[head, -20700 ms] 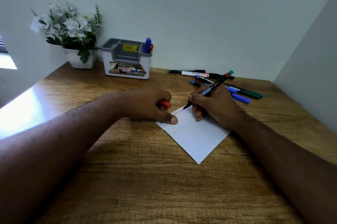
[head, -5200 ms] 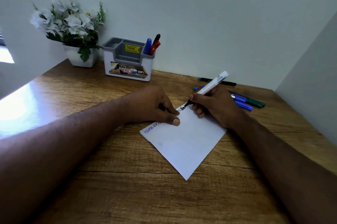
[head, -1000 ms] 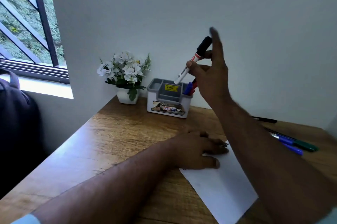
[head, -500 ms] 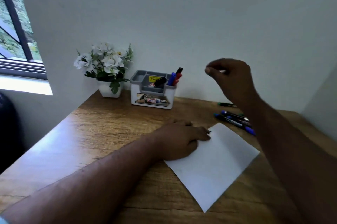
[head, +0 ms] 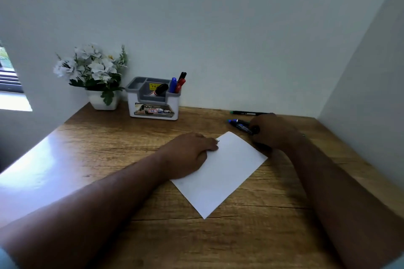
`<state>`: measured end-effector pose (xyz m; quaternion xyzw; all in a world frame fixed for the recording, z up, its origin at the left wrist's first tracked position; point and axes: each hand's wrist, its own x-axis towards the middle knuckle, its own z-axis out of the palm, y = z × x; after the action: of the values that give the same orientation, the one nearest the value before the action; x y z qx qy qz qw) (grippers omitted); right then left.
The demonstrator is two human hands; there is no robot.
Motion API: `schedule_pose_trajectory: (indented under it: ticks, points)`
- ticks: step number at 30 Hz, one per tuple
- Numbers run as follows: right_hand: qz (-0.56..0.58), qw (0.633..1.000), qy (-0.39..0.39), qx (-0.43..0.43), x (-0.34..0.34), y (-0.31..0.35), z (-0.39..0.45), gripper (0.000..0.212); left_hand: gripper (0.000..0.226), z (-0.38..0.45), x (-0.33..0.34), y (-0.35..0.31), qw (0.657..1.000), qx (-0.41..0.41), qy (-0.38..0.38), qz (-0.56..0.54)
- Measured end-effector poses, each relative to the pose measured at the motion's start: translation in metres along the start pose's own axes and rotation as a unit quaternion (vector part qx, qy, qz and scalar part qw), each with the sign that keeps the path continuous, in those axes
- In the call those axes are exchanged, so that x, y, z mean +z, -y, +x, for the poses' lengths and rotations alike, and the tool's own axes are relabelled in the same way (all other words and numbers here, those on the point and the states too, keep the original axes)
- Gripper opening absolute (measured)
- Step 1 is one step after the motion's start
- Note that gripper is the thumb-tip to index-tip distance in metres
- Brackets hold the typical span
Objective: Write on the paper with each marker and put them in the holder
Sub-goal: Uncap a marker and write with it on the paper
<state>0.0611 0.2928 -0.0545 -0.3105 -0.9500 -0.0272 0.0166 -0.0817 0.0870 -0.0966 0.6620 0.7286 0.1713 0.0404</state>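
A white sheet of paper (head: pixel 220 172) lies on the wooden desk, and my left hand (head: pixel 188 155) rests flat on its upper left part. My right hand (head: pixel 273 131) is down on the desk at the back right, fingers curled over a blue-capped marker (head: pixel 239 124) among the loose markers there. A thin green-tipped marker (head: pixel 247 112) lies just behind it by the wall. The grey and white holder (head: pixel 153 104) stands at the back. It holds a black-capped white marker (head: pixel 159 89) lying in the front compartment and three upright markers, blue, red and black, in the right one.
A white pot of white flowers (head: pixel 94 76) stands left of the holder. Walls close the desk at the back and on the right. A window strip shows at the far left.
My right hand dropped the black-capped white marker into the holder, swung right and came down onto the loose markers. My left hand stayed on the paper.
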Motion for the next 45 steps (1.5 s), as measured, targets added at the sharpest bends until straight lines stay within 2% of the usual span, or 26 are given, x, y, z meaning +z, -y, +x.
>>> schedule_pose_trajectory:
  ticks: [2,4,6,7,8,14,16,19,20,22,26,32,33,35,37,39,42,45]
  points:
    - [0.082,0.995,-0.054,-0.002,-0.006,0.003,-0.005,0.013,0.040,0.000,0.000,0.000,1.000,0.002,0.002,0.013]
    - [0.268,0.955,-0.130,-0.005,-0.014,0.012,-0.012,0.011,0.040,0.000,0.000,0.002,1.000,-0.004,0.004,0.010]
    - [0.506,0.850,-0.143,-0.014,-0.017,0.029,-0.021,0.016,0.040,0.000,0.001,0.003,1.000,-0.010,0.005,0.002]
    - [0.585,0.800,-0.135,-0.017,-0.014,0.038,-0.024,0.017,0.040,0.000,0.001,0.003,1.000,-0.011,0.004,-0.001]
    - [0.625,0.770,-0.128,-0.020,-0.008,0.046,-0.025,0.017,0.039,-0.001,0.001,0.002,1.000,-0.011,0.001,-0.006]
    - [0.745,0.664,-0.056,-0.018,0.021,0.051,-0.019,0.015,0.015,0.001,0.001,0.003,0.992,-0.020,-0.048,-0.112]
    - [0.745,0.665,-0.048,-0.023,0.022,0.046,-0.019,0.014,0.020,0.003,0.001,0.003,0.989,-0.025,-0.055,-0.134]
    - [0.731,0.681,0.014,-0.043,0.023,0.052,-0.021,0.006,0.043,0.003,-0.001,0.001,0.989,-0.045,-0.033,-0.140]
    - [0.734,0.676,0.033,-0.053,0.025,0.056,-0.021,0.012,0.045,0.003,-0.001,0.001,0.990,-0.048,-0.029,-0.133]
    - [0.743,0.662,0.060,-0.075,0.026,0.063,-0.020,0.024,0.039,0.003,-0.001,0.000,0.993,-0.044,-0.027,-0.106]
    - [0.747,0.651,0.088,-0.105,0.028,0.062,-0.017,0.025,0.033,0.005,0.001,0.002,0.996,-0.051,-0.014,-0.073]
    - [0.748,0.624,0.199,-0.106,0.024,0.051,-0.016,0.026,0.026,0.006,0.000,0.005,0.997,-0.051,0.017,-0.049]
    - [0.754,0.624,0.185,-0.094,0.022,0.050,-0.016,0.025,0.024,0.007,-0.001,0.005,0.997,-0.049,0.014,-0.059]
    - [0.783,0.613,0.097,-0.048,0.013,0.041,-0.013,0.033,0.026,0.008,0.000,0.007,0.996,-0.046,0.009,-0.070]
    - [0.817,0.576,-0.007,-0.009,0.005,0.031,-0.008,0.042,0.039,0.008,0.001,0.007,0.997,-0.047,0.026,-0.053]
    - [0.820,0.570,-0.056,0.011,0.004,0.028,-0.005,0.041,0.053,0.009,0.001,0.006,0.998,-0.041,0.041,-0.016]
    - [0.776,0.629,-0.048,0.015,0.015,0.039,0.001,0.015,0.057,0.010,-0.002,0.003,0.998,-0.025,0.054,0.020]
    - [0.731,0.682,-0.027,0.004,0.021,0.041,0.009,0.010,0.057,0.009,-0.006,0.000,0.997,-0.025,0.070,0.028]
